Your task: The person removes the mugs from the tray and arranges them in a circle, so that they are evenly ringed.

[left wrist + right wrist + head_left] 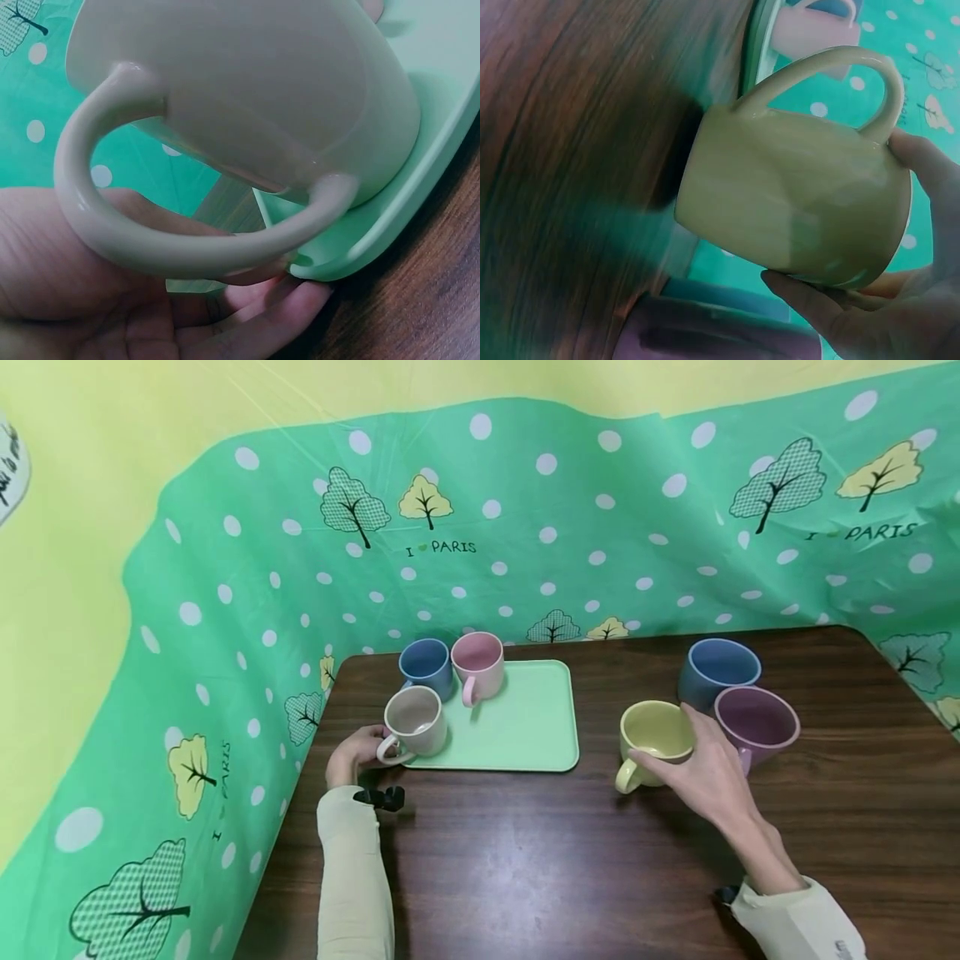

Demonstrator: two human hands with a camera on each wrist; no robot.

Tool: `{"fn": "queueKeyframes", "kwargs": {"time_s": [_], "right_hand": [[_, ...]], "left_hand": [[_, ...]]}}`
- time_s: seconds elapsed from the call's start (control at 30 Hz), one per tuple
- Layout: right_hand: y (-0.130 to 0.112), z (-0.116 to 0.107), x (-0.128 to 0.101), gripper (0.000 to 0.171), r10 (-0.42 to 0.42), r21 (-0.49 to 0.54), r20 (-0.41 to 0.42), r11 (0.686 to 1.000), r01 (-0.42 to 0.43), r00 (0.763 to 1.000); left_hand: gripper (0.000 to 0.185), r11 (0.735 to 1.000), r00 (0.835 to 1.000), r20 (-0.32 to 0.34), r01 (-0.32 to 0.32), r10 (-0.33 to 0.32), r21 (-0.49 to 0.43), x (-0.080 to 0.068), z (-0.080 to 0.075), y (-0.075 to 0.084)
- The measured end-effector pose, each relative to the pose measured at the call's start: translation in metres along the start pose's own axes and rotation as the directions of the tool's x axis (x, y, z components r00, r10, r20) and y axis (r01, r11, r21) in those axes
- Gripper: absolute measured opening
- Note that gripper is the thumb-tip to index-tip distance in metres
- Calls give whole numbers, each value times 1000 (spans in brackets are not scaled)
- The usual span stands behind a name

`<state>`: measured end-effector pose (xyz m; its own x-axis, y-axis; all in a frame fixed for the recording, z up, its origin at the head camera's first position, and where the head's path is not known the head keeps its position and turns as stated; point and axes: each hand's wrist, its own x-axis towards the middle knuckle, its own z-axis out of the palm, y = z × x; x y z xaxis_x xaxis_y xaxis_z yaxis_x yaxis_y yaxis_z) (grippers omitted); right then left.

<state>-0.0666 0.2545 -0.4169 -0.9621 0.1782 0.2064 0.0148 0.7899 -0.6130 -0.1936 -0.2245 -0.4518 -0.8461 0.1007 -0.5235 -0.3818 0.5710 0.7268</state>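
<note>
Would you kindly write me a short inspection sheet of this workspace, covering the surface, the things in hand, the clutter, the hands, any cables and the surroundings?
Surface: dark wooden table, bare in front.
Things in hand: beige mug on the green tray's near left corner; yellow mug on the table right of the tray.
Clutter: blue mug and pink mug at the tray's far left; large blue mug and purple mug behind the yellow one.
Hands: left hand at the beige mug's handle; right hand grips the yellow mug.
Cables: nothing seen.
Surroundings: green polka-dot sheet with trees; yellow wall.
</note>
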Motion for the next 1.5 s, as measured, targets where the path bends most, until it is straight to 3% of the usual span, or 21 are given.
{"fn": "queueKeyframes", "kwargs": {"time_s": [0.17, 0.47, 0.9, 1.17, 1.5], "right_hand": [[4, -6, 0, 102, -29, -31, -6, 999, 29, 1000], [3, -14, -3, 107, -1, -115, 39, 993, 5, 999], [1, -15, -15, 103, -61, -153, -64, 987, 51, 996], [-2, -15, -19, 94, -56, -152, -112, 988, 39, 992], [-7, -15, -22, 91, -24, -138, -144, 990, 4, 989]], "left_hand": [[21, 999, 1000, 4, 7, -7, -36, -1, 0, 0], [21, 997, 1000, 7, -2, 2, -74, 1, 0, 0], [16, 994, 1000, 11, -7, 9, -108, 2, 2, -1], [19, 1000, 1000, 14, -4, 4, 8, 1, -2, 0], [16, 995, 1000, 25, 13, -11, -96, 7, -2, 1]]}}
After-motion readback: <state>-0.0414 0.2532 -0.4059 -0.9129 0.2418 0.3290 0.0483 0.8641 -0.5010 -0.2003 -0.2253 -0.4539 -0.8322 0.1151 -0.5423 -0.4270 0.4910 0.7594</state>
